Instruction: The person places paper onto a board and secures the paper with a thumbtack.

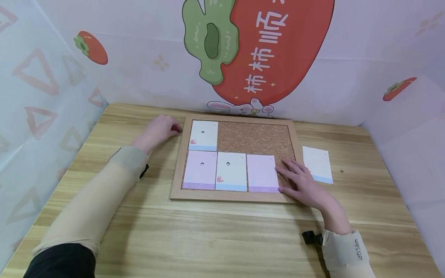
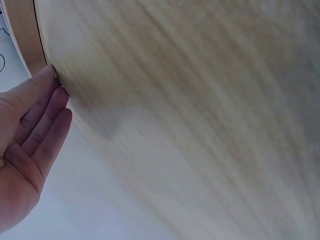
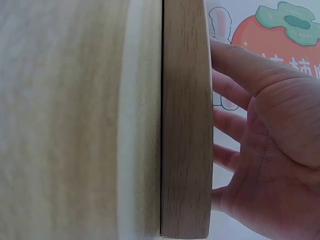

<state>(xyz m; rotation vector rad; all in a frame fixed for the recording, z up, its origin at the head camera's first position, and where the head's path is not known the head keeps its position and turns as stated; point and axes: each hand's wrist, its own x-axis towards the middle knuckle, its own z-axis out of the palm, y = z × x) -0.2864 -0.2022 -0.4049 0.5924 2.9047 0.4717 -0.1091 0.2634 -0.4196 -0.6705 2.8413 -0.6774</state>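
Note:
A wood-framed corkboard (image 1: pixel 252 139) lies on the table. On it are a white card (image 1: pixel 208 135) at upper left and, along the bottom, a purple card (image 1: pixel 194 172), a second white card (image 1: pixel 236 172) and a second purple card (image 1: pixel 260 173). Silver thumbtacks show on all but the last. My right hand (image 1: pixel 306 187) spreads its fingers over the frame's right side, fingertips at that last card's edge. By the frame's left edge is my left hand (image 1: pixel 158 131), thumb and forefinger close together; anything small between them is unclear.
Another white card (image 1: pixel 321 166) lies on the wooden table (image 1: pixel 208 239) right of the board, partly behind my right hand. A printed backdrop (image 1: pixel 139 77) rises behind the table and continues along both sides.

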